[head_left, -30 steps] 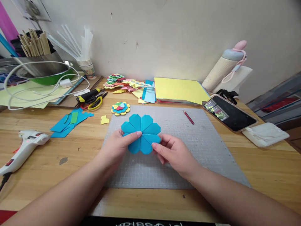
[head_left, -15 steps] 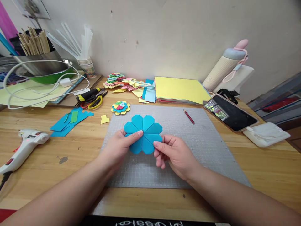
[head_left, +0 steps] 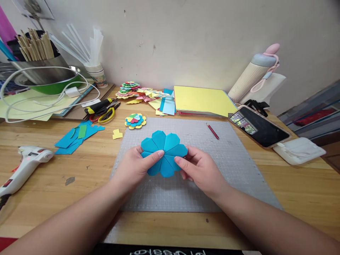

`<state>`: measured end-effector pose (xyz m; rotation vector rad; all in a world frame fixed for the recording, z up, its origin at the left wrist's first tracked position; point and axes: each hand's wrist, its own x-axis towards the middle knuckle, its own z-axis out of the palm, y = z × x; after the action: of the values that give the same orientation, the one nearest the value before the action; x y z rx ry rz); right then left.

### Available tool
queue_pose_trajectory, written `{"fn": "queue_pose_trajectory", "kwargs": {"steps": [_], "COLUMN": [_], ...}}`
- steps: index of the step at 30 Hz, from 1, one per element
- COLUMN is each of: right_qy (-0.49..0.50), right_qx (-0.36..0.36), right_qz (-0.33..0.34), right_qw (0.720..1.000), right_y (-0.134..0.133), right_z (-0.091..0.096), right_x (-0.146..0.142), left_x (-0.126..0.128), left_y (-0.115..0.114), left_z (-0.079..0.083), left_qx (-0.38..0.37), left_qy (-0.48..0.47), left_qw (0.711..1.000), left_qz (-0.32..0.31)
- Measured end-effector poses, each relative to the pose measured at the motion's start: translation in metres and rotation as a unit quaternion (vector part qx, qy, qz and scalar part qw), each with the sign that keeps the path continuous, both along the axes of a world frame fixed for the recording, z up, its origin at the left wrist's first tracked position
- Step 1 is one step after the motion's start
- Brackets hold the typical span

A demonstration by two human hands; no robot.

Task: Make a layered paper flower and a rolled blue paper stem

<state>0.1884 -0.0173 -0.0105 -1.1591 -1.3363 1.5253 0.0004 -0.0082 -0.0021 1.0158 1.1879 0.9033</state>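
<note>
Between my hands is a blue paper flower (head_left: 170,142) with several broad petals and crease lines meeting at its centre, held above the grey cutting mat (head_left: 225,177). My left hand (head_left: 136,161) grips its left side, the thumb lying across to the centre and the fingers behind. With thumb and fingers, my right hand (head_left: 200,168) pinches a petal at the right edge. Behind the flower, a small layered paper flower (head_left: 135,121) in yellow, blue and red lies at the mat's far left corner. A dark red pencil (head_left: 212,131) rests on the mat.
On the left are a glue gun (head_left: 25,168), blue paper scraps (head_left: 70,141), a yellow scrap (head_left: 117,134) and scissors (head_left: 107,115). Yellow paper sheets (head_left: 203,99) lie stacked at the back. To the right sit a phone (head_left: 261,125), a white case (head_left: 299,150) and a bottle (head_left: 252,76).
The blue paper flower has turned slightly clockwise and shifted a little to the right. My right hand's fingers have moved up and tucked further behind its edge.
</note>
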Motion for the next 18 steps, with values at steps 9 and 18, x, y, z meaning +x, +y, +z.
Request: {"fn": "queue_pose_trajectory", "kwargs": {"steps": [9,18], "right_qy": [-0.031,0.04], "right_qx": [0.055,0.223], "right_qz": [-0.032,-0.033], "right_qw": [0.997,0.973], "right_y": [-0.004,-0.012], "right_z": [0.002,0.0], "right_x": [0.0,0.004], "left_x": [-0.002,-0.022], "left_y": [-0.003,-0.025], "left_z": [0.008,0.028], "left_qx": [0.095,0.639], "left_qy": [0.101,0.32], "left_qw": [0.99,0.695], "left_qz": [-0.02,-0.081]}}
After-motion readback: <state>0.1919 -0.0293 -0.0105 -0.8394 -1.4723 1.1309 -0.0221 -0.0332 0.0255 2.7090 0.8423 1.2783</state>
